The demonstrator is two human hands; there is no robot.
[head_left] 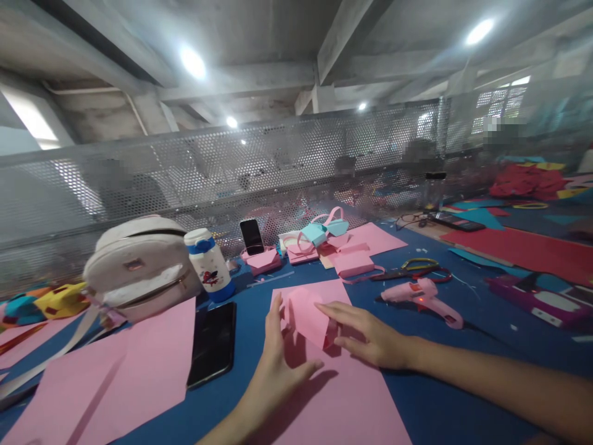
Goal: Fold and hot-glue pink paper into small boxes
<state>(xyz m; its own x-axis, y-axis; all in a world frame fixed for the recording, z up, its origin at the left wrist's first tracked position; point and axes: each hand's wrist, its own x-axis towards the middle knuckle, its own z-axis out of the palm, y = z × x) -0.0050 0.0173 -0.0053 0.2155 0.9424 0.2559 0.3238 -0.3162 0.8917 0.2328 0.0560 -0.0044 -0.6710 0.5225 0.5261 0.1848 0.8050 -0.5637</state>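
A small folded pink paper piece (309,316) stands over a large pink sheet (343,395) on the blue table. My right hand (365,337) grips its right edge, the index finger lying on top and the thumb lower down. My left hand (278,361) is beside the piece, thumb spread wide and fingers at its left edge; whether they touch it is hard to tell. To the right lies a pink glue gun (424,300) with a small red light glowing. Behind it are scissors (414,270) with dark blades.
A black phone (213,343) lies left of my hands, beside more pink sheets (120,371). Farther back stand a white backpack (143,266), a bottle (209,266) and small paper bags (354,262). A perforated metal screen (259,167) borders the table. At right is a purple device (540,300).
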